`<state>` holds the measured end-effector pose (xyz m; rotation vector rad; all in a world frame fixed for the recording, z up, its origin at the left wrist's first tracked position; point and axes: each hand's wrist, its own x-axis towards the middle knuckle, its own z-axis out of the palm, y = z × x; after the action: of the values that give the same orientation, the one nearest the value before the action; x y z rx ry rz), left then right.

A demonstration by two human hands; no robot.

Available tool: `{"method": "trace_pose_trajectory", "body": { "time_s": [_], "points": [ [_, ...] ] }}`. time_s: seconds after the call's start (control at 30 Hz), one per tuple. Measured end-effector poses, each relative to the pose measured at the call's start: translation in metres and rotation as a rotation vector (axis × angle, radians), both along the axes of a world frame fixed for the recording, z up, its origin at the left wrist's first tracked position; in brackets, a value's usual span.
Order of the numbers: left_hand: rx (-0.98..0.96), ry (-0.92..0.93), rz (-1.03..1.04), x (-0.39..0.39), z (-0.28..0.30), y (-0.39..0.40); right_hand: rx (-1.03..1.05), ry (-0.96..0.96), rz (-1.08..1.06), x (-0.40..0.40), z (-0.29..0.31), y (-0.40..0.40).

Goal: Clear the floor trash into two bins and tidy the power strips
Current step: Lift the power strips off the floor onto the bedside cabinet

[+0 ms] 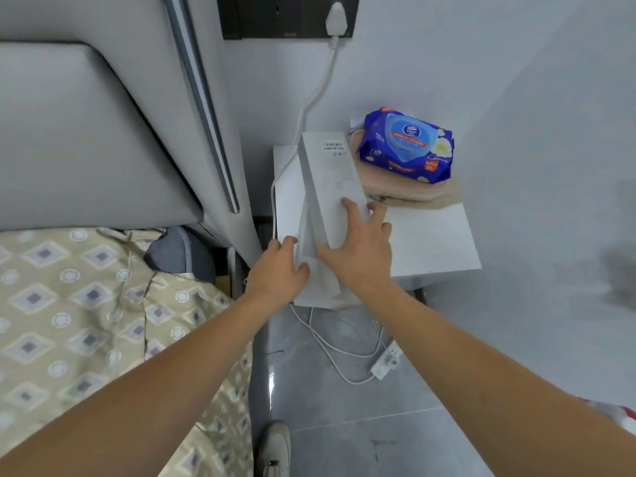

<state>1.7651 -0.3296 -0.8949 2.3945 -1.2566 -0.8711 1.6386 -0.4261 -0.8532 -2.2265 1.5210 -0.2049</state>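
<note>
Left fingers (296, 266): curled round the near left edge of a long white box (330, 201); thumb lies on the box's left side, fingertips on its face.
Left hand (277, 270): seen at the near left corner of the bench (433, 235), gripping the box.
Right fingers (352, 210): spread and nearly straight, laid flat on the box's upper face; no curl round it is seen.
Right hand (361, 249): rested on the box's near half, palm down.
Long white box: held tilted, its far end with a barcode label raised toward the wall, its near end past the bench's front edge. Whether it touches the bench cannot be told.
Bench: a small white bedside unit, set against the wall in the corner beside the bed (86, 321).
Wet-wipe pack (406, 146): blue, laid on a folded pinkish cloth (413, 194) at the far right corner of the bench.
Wall plug (335, 18): white, seated in a dark socket panel (285, 15) above the bench; its cable (309, 105) is led down past the bench's left edge.
Power strip (387, 361): white, lying on the grey floor (344, 407) below the bench's front edge, with loose cable loops beside it.
Shoe (275, 449): pale, seen on the floor at the bottom edge of the view.
</note>
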Motion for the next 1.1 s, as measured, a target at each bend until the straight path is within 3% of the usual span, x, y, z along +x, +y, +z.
{"method": "trace_pose_trajectory", "body": {
  "time_s": [0.27,0.57,0.9,1.1],
  "points": [
    [0.105,-0.072,0.052,-0.043,0.003,-0.052,-0.064,0.027,-0.005,-0.116,0.009,0.047],
    [0.158,-0.167,0.098,-0.073,-0.012,-0.075,-0.048,0.08,-0.085,-0.176,0.008,0.065],
    [0.139,-0.182,0.075,-0.125,0.032,0.05,0.039,0.059,-0.173,-0.241,0.021,0.128],
    [0.292,-0.146,-0.032,-0.207,0.062,0.124,0.11,-0.04,-0.282,-0.31,0.029,0.193]
  ]
}}
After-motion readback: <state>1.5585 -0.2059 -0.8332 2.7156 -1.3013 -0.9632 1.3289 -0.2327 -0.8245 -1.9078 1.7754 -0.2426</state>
